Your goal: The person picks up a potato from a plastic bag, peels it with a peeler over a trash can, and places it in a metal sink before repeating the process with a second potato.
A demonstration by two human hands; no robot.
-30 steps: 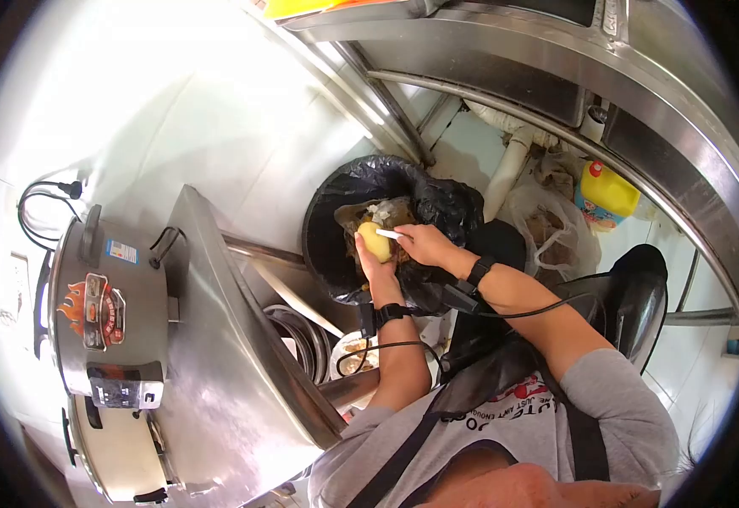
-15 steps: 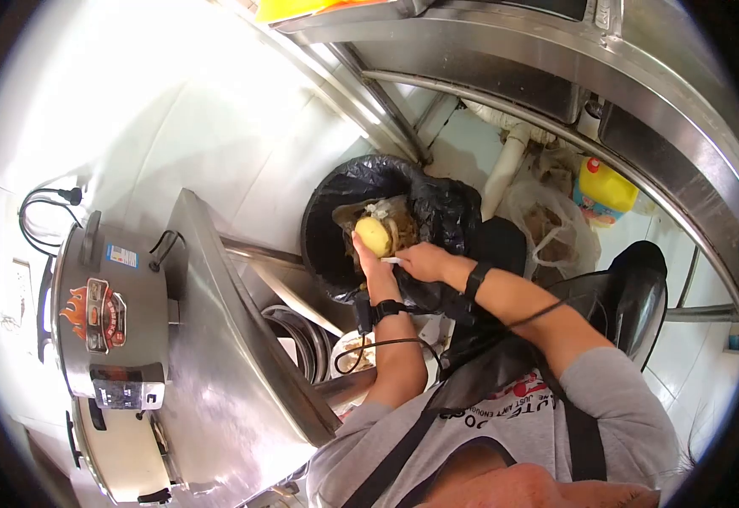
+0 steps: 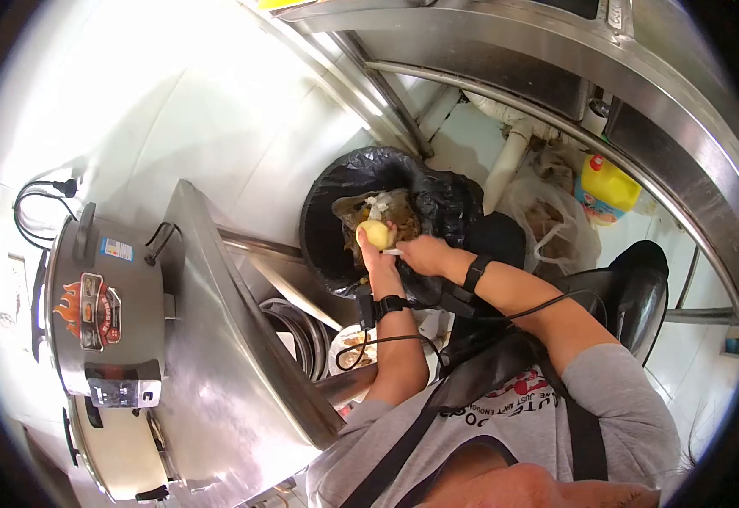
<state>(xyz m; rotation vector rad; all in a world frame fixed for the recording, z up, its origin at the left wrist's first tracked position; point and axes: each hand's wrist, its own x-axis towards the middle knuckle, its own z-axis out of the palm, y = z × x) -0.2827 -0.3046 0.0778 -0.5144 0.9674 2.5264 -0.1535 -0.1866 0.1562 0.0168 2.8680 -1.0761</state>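
My left hand (image 3: 380, 264) is closed around a pale yellow peeled potato (image 3: 373, 234), its fingertips showing at the potato's right side. Close beside it, my right hand (image 3: 425, 255) is closed on a small white peeler (image 3: 392, 251), whose end points at the lower edge of the potato; most of this tool is hidden in the fingers. Both hands are over a bin lined with a black bag (image 3: 323, 199). Under the potato, brownish peelings and scraps (image 3: 401, 212) lie in the bin.
A steel table (image 3: 217, 339) with a large grey cooker (image 3: 115, 296) stands at left. At upper right is a steel sink frame (image 3: 488, 89) with a white drain pipe (image 3: 505, 169). A plastic bag (image 3: 551, 224) and yellow jug (image 3: 608, 184) sit beneath. Stacked dark pans (image 3: 302, 334) are below the table.
The potato has turned in my left hand, and fingertips now show on its far side. My right hand has shifted slightly up with the peeler. The view has moved a little.
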